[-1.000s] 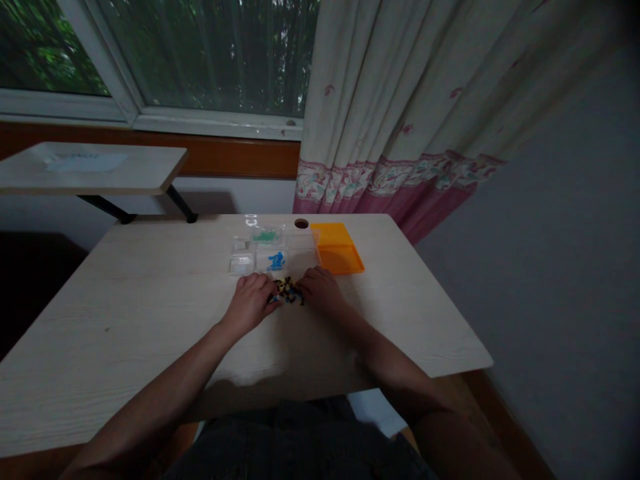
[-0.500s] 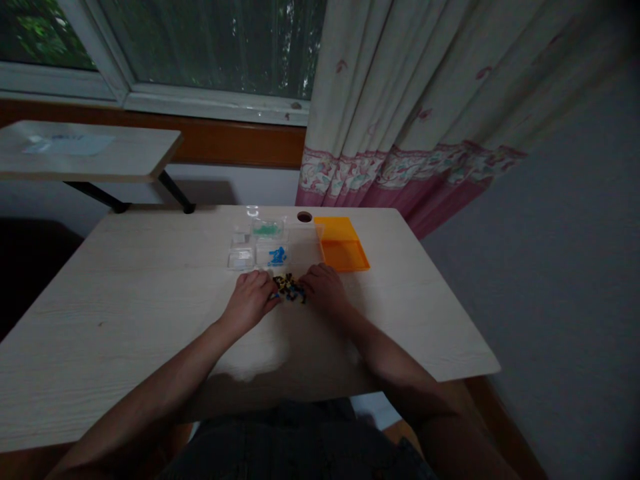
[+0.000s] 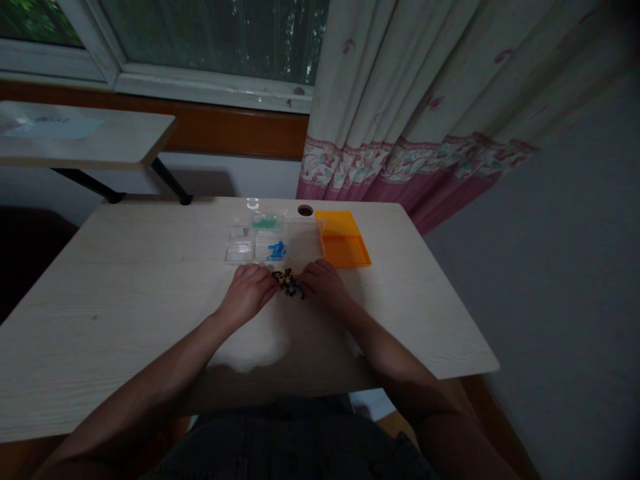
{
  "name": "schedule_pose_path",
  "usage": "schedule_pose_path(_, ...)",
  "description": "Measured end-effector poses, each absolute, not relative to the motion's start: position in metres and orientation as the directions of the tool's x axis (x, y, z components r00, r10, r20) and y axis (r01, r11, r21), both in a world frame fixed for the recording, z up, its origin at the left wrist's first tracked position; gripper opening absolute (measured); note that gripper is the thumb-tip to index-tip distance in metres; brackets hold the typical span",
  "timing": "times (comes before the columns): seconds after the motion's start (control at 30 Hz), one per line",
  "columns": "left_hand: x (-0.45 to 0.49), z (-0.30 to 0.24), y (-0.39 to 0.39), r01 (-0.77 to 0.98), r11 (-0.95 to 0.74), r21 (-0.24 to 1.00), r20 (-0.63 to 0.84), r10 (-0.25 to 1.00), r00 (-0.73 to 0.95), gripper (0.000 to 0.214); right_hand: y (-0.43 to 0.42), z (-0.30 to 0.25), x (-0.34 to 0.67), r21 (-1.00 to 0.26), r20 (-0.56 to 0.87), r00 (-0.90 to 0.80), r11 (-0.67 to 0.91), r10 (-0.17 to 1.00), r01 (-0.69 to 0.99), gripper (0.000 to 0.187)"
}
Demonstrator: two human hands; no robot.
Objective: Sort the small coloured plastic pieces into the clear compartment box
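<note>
A small heap of tiny yellow, black and blue pieces (image 3: 287, 281) lies on the pale wooden table (image 3: 125, 293). My left hand (image 3: 247, 293) rests just left of the heap, fingers curled with the tips at the pieces. On the other side my right hand (image 3: 324, 283) lies with its fingers bent toward the heap. Whether either hand pinches a piece is too small and dim to tell. Right behind the heap stands a clear compartment box (image 3: 240, 252) holding blue pieces (image 3: 277, 251) and green pieces (image 3: 265, 223).
An orange lid (image 3: 343, 248) lies open to the right of the clear box. A round cable hole (image 3: 305, 211) sits at the table's far edge. A second table (image 3: 85, 137) stands at back left under the window. A curtain (image 3: 400, 100) hangs at right.
The view has tilted down slightly, so everything sits higher in the picture. Both hands stay at the heap, with the fingers drawn a little closer around it.
</note>
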State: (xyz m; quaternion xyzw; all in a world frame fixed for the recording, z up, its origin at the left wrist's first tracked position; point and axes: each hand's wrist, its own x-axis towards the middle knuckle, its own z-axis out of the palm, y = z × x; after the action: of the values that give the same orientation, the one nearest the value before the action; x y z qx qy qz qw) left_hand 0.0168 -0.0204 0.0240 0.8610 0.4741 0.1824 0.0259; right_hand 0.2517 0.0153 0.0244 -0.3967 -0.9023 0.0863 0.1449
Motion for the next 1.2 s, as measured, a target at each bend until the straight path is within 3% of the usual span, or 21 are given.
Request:
schedule_pose_path(0.17,0.008,0.025,-0.014,0.811,-0.509,0.289,0.38,0.838,0.391,0.023,0.016,0.019,0.251,-0.261,0.241,-0.684,0.725,0.689,0.638,0.016)
schedule_pose_path(0.37,-0.003,0.02,-0.005,0.786,-0.42,0.453,0.472,0.861,0.188,0.025,0.016,0.023,0.25,-0.239,0.212,-0.678,0.71,0.704,0.663,0.016)
schedule_pose_path(0.73,-0.004,0.009,0.002,0.72,-0.454,0.525,0.476,0.858,0.193,0.025,0.014,0.031,0.252,-0.123,0.12,-0.657,0.668,0.744,0.734,0.015)
schedule_pose_path(0.87,-0.003,0.009,0.007,0.737,-0.413,0.535,0.481,0.866,0.137,0.023,0.019,0.029,0.253,-0.211,0.223,-0.607,0.646,0.763,0.734,0.015)
schedule_pose_path(1.0,0.001,0.006,0.014,0.776,-0.362,0.516,0.527,0.849,0.046,0.02,0.031,0.022,0.256,-0.289,0.445,-0.361,0.513,0.819,0.808,0.017)
schedule_pose_path(1.2,0.005,0.008,0.016,0.854,-0.268,0.446,0.542,0.84,-0.019,0.018,0.045,0.012,0.253,-0.273,0.562,-0.154,0.357,0.813,0.893,0.019)
